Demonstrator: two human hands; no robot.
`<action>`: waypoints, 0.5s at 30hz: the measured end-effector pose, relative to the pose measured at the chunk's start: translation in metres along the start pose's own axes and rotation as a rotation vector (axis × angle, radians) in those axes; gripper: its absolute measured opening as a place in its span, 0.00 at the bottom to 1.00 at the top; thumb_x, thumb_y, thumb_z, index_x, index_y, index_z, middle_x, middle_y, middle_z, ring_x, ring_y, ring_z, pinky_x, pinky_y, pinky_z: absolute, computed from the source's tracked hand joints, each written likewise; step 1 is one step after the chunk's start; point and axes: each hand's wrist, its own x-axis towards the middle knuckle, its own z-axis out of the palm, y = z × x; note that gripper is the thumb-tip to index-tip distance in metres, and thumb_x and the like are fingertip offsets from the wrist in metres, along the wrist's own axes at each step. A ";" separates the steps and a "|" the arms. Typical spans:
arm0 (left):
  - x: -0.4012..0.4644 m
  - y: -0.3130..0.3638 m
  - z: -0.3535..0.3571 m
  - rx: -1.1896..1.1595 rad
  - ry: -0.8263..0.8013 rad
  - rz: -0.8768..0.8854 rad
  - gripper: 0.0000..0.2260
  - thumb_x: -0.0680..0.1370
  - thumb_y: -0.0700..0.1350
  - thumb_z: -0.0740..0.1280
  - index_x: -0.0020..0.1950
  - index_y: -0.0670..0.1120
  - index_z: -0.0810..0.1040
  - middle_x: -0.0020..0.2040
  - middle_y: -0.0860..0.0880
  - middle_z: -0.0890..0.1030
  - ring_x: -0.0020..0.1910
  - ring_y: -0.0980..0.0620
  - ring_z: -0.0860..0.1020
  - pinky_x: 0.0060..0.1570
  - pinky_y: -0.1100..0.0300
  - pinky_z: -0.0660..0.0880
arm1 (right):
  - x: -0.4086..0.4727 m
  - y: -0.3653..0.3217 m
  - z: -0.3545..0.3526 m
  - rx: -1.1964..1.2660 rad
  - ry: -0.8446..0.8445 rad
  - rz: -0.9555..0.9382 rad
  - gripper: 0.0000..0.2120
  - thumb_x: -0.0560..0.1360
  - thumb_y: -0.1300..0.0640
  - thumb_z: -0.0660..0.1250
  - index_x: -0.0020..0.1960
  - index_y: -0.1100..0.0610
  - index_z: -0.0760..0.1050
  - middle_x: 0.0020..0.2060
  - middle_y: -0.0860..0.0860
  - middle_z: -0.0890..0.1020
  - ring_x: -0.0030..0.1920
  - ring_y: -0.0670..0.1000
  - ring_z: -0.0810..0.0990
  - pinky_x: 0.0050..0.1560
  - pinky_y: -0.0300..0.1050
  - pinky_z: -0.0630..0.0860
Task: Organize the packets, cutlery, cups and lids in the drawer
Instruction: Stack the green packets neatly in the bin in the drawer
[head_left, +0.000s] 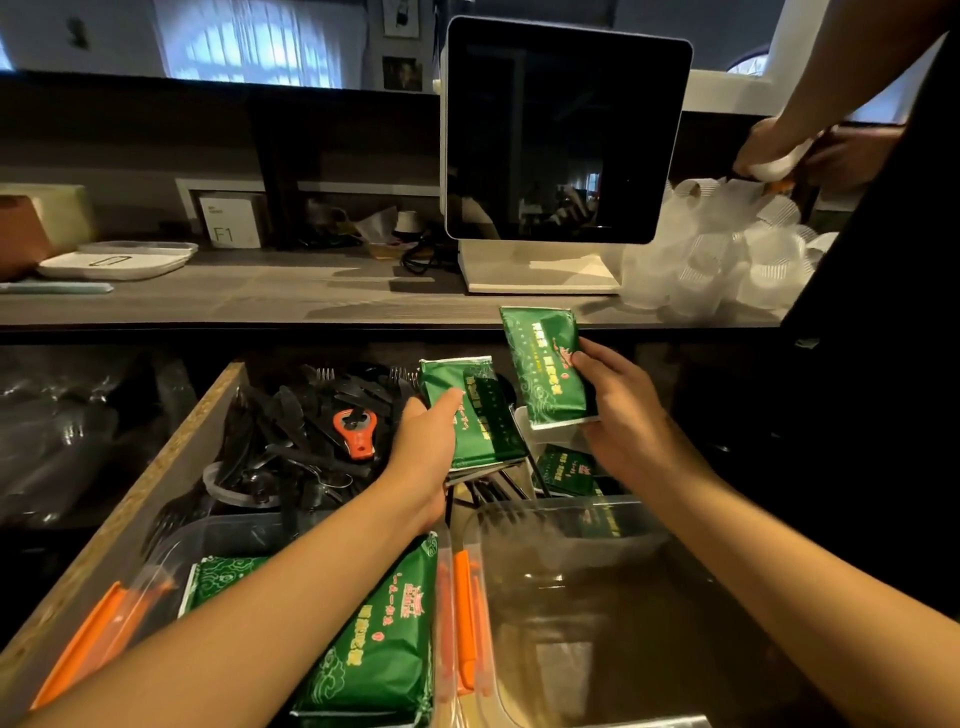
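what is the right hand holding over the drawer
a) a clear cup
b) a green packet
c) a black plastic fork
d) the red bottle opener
b: the right hand pinches a green packet upright above the drawer, while the red bottle opener lies untouched among the black cutlery.

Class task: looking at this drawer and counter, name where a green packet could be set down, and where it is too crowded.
Free: the clear bin at front right, bordered by its orange clip, looks nearly bare; also the counter strip between the white tray and the screen stand. Crowded: the black cutlery round the red opener, and the cup pile.
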 end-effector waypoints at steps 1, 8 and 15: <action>-0.001 0.000 0.001 0.002 -0.004 0.002 0.31 0.84 0.53 0.60 0.82 0.45 0.50 0.81 0.48 0.57 0.79 0.48 0.57 0.75 0.49 0.56 | -0.002 0.002 0.002 -0.024 -0.011 -0.007 0.09 0.80 0.64 0.62 0.53 0.54 0.79 0.49 0.58 0.85 0.52 0.59 0.83 0.56 0.59 0.79; -0.003 -0.010 0.011 0.084 -0.115 0.029 0.42 0.79 0.63 0.64 0.83 0.48 0.45 0.81 0.48 0.57 0.79 0.48 0.58 0.76 0.48 0.58 | -0.021 0.031 0.026 -0.337 -0.023 0.087 0.11 0.82 0.57 0.57 0.52 0.57 0.78 0.52 0.55 0.82 0.53 0.54 0.80 0.52 0.48 0.75; 0.003 -0.009 0.006 0.062 -0.145 -0.078 0.30 0.67 0.55 0.74 0.63 0.46 0.68 0.62 0.48 0.78 0.61 0.52 0.77 0.68 0.48 0.69 | -0.026 0.033 0.027 -0.367 -0.124 0.102 0.11 0.82 0.56 0.56 0.56 0.55 0.76 0.48 0.52 0.83 0.45 0.49 0.82 0.43 0.43 0.76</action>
